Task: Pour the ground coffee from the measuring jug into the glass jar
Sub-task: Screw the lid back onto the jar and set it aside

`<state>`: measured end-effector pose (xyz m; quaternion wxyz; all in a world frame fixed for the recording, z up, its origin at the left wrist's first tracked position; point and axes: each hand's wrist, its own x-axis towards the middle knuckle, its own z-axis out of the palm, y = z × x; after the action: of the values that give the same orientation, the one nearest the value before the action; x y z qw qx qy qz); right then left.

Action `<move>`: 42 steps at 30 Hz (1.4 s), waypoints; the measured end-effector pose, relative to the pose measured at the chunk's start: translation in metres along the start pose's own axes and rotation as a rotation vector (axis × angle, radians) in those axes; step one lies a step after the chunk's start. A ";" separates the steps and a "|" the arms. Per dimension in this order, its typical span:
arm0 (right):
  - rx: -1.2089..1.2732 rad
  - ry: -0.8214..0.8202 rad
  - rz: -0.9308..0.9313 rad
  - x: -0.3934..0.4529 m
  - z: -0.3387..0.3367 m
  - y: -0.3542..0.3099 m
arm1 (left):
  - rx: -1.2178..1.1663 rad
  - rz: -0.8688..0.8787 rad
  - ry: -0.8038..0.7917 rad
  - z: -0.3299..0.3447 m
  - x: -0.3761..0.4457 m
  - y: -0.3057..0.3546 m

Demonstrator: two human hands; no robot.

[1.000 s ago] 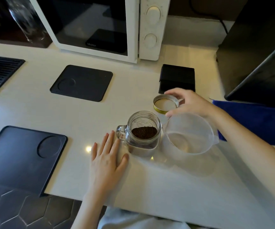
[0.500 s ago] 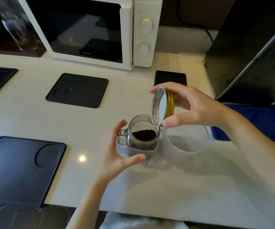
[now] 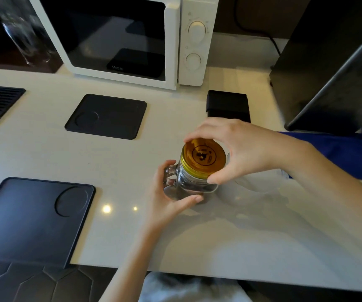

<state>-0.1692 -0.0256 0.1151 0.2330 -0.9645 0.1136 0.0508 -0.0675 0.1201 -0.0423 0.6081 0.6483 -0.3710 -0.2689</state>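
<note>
The glass jar (image 3: 190, 182) with a handle stands on the white counter, dark ground coffee inside it. A gold lid (image 3: 204, 156) with a black emblem lies flat on its mouth. My right hand (image 3: 239, 149) grips the lid's rim from above with thumb and fingers. My left hand (image 3: 169, 192) wraps the jar's body and handle from the left. The clear plastic measuring jug (image 3: 256, 184) sits just right of the jar, mostly hidden under my right wrist.
A white microwave (image 3: 132, 38) stands at the back. Black mats lie at centre left (image 3: 106, 116) and front left (image 3: 30, 219). A small black box (image 3: 228, 105) sits behind the jar, a blue cloth (image 3: 339, 155) and a dark appliance (image 3: 332, 62) at right.
My right hand lifted the lid off the counter, turned it over and set it on the jar's mouth. My left hand rose from the counter and closed around the jar.
</note>
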 end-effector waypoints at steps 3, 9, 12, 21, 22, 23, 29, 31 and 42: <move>-0.041 -0.019 0.026 0.000 0.002 -0.003 | 0.003 0.004 -0.002 0.000 0.001 -0.002; -0.102 0.012 0.075 0.000 0.005 -0.010 | 0.009 -0.004 0.009 0.001 0.001 -0.004; -0.247 0.025 0.108 -0.002 0.010 -0.015 | -0.007 -0.015 0.010 0.001 0.001 -0.005; -0.217 -0.082 0.104 -0.007 0.001 -0.015 | 0.020 0.021 0.010 0.001 0.002 -0.006; -0.161 -0.116 0.092 -0.007 0.001 -0.016 | 0.008 0.024 0.007 0.001 0.002 -0.005; -0.162 -0.111 0.086 -0.007 0.003 -0.017 | -0.003 0.030 0.003 0.001 0.002 -0.004; -0.474 0.127 0.137 -0.002 0.005 -0.022 | 0.003 0.054 -0.004 0.000 0.002 -0.001; -0.339 0.024 0.120 -0.004 0.004 -0.018 | -0.011 0.049 0.002 0.001 0.001 -0.001; -0.171 -0.059 0.087 -0.007 0.007 -0.010 | -0.006 0.044 0.007 0.001 0.002 -0.004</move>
<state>-0.1737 -0.0120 0.1141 0.1505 -0.9731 0.1438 0.0989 -0.0668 0.1176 -0.0464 0.6172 0.6390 -0.3822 -0.2541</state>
